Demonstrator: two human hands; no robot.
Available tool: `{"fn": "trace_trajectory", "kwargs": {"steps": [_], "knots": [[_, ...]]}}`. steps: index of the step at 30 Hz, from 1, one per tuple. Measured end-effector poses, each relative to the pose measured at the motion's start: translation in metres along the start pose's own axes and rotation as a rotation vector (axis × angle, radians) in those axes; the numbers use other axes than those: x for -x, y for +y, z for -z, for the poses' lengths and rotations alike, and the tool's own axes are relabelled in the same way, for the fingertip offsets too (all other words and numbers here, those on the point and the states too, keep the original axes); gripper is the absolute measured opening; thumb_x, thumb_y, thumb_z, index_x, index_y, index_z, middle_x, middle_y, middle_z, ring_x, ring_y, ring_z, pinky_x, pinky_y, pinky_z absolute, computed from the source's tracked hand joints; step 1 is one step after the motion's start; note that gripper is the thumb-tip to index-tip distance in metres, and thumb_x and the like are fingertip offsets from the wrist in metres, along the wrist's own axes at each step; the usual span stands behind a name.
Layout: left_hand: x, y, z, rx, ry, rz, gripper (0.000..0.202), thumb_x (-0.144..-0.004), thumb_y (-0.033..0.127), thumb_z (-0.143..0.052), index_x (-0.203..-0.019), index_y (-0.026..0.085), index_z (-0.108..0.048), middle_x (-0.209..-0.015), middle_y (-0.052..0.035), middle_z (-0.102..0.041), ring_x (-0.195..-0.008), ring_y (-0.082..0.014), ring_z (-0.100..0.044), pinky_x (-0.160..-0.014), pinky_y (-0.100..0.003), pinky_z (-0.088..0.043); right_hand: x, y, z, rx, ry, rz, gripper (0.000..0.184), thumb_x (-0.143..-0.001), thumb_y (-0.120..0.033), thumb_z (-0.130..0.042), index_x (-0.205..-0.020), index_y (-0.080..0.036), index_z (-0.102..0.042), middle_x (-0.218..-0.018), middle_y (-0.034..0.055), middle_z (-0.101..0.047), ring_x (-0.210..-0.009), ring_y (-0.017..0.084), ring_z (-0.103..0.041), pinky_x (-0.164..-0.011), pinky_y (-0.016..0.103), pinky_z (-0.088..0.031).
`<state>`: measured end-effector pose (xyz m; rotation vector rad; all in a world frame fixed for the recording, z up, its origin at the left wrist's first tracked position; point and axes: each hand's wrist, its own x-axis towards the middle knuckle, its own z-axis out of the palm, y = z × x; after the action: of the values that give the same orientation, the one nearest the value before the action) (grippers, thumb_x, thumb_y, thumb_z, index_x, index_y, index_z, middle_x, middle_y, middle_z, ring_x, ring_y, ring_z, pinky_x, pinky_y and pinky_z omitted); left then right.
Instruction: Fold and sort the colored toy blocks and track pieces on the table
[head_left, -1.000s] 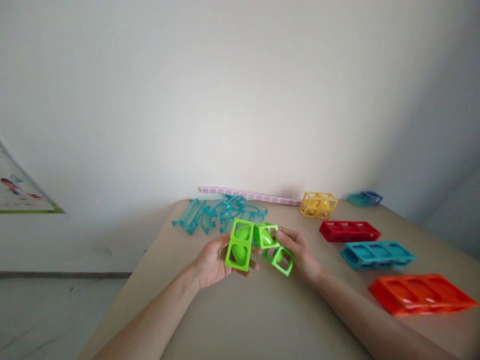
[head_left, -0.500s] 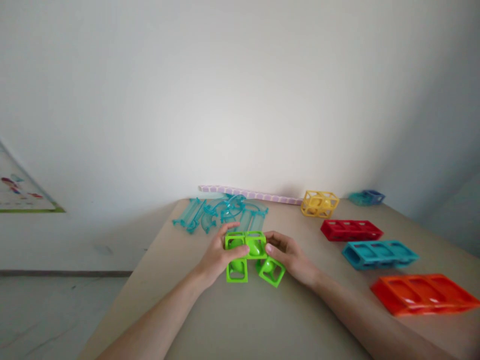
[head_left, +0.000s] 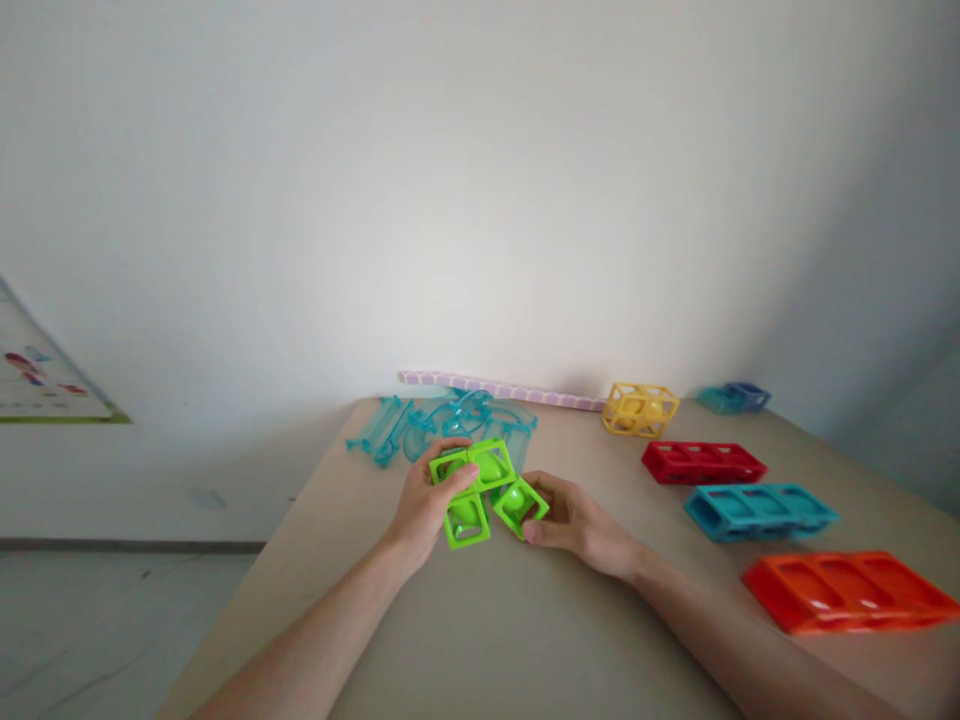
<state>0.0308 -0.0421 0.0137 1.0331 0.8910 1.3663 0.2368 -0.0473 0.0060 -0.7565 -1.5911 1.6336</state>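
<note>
A green piece made of several joined open-frame cubes [head_left: 491, 465] is held up over the table between my hands. My left hand [head_left: 426, 500] grips its left part, thumb across the front and fingers behind. My right hand [head_left: 574, 520] pinches the lower right cube [head_left: 519, 505], which sits at an angle to the others, its thumb on the lower corner. Another cube [head_left: 466, 520] hangs below the left end. Whether the tilted cube is fully joined to the rest I cannot tell. The fingertips behind the piece are hidden.
Teal clear plastic parts [head_left: 465, 412] lie at the back left, before a purple patterned strip [head_left: 510, 390] along the wall. On the right stand a yellow frame block [head_left: 640, 410], a red block [head_left: 703, 462], a teal block [head_left: 761, 510], an orange block [head_left: 851, 592] and a blue piece [head_left: 748, 397].
The green piece has moved left and up a little and is now tilted. My right hand has shifted from the upper right cube down to the lower right one.
</note>
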Motion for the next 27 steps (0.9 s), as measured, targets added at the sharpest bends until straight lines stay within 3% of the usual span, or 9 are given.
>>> {"fn": "trace_trajectory", "kwargs": {"steps": [3, 7, 12, 16, 22, 27], "knots": [[0.0, -0.002, 0.001, -0.027, -0.014, -0.029, 0.042, -0.067, 0.033, -0.078, -0.103, 0.021, -0.061, -0.081, -0.0002, -0.067, -0.067, -0.0145, -0.063, -0.063, -0.025, -0.052, 0.001, -0.002, 0.001, -0.018, -0.043, -0.023, 0.034, -0.073, -0.033, -0.077, -0.098, -0.014, -0.062, -0.087, 0.0033, -0.064, -0.076, 0.014, -0.058, -0.065, 0.024, -0.043], [0.0, -0.003, 0.003, -0.053, -0.028, -0.06, 0.043, -0.069, 0.031, -0.077, -0.107, 0.022, -0.06, -0.083, 0.0, -0.066, -0.07, -0.0141, -0.062, -0.064, -0.023, -0.05, 0.001, 0.001, -0.001, -0.244, -0.136, -0.087, 0.03, -0.081, -0.038, -0.065, -0.096, -0.012, -0.064, -0.09, 0.0085, -0.066, -0.074, 0.016, -0.062, -0.064, 0.026, -0.046], [0.004, -0.001, 0.002, -0.03, -0.153, -0.048, 0.044, -0.071, 0.03, -0.076, -0.11, 0.022, -0.059, -0.089, -0.0016, -0.066, -0.073, -0.0143, -0.061, -0.066, -0.024, -0.049, -0.001, 0.008, -0.007, -0.414, -0.155, -0.176, 0.027, -0.086, -0.035, -0.056, -0.092, -0.011, -0.064, -0.085, 0.0123, -0.069, -0.069, 0.016, -0.065, -0.064, 0.026, -0.049], [0.007, 0.002, 0.001, -0.073, -0.202, -0.081, 0.049, -0.067, 0.027, -0.079, -0.112, 0.022, -0.058, -0.092, -0.0022, -0.066, -0.077, -0.0156, -0.062, -0.067, -0.024, -0.05, -0.002, 0.008, -0.008, -0.362, -0.166, -0.201, 0.025, -0.086, -0.032, -0.055, -0.095, -0.01, -0.064, -0.083, 0.0131, -0.071, -0.066, 0.016, -0.067, -0.062, 0.026, -0.05], [0.008, 0.004, 0.002, -0.076, -0.303, -0.021, 0.085, -0.059, 0.018, -0.083, -0.131, 0.028, -0.039, -0.098, -0.0031, -0.067, -0.086, -0.0215, -0.065, -0.076, -0.032, -0.052, -0.003, 0.01, -0.005, -0.308, -0.138, -0.205, 0.041, -0.092, -0.047, -0.043, -0.089, -0.011, -0.064, -0.079, 0.013, -0.072, -0.061, 0.015, -0.064, -0.06, 0.026, -0.047], [0.008, 0.008, 0.001, -0.091, -0.269, -0.058, 0.089, -0.06, 0.018, -0.083, -0.135, 0.028, -0.036, -0.102, -0.0039, -0.065, -0.091, -0.0226, -0.065, -0.083, -0.034, -0.05, 0.001, 0.005, -0.002, 0.116, 0.059, -0.046, 0.045, -0.092, -0.057, -0.044, -0.089, -0.016, -0.062, -0.072, 0.0035, -0.065, -0.055, 0.012, -0.051, -0.049, 0.022, -0.039]]}}
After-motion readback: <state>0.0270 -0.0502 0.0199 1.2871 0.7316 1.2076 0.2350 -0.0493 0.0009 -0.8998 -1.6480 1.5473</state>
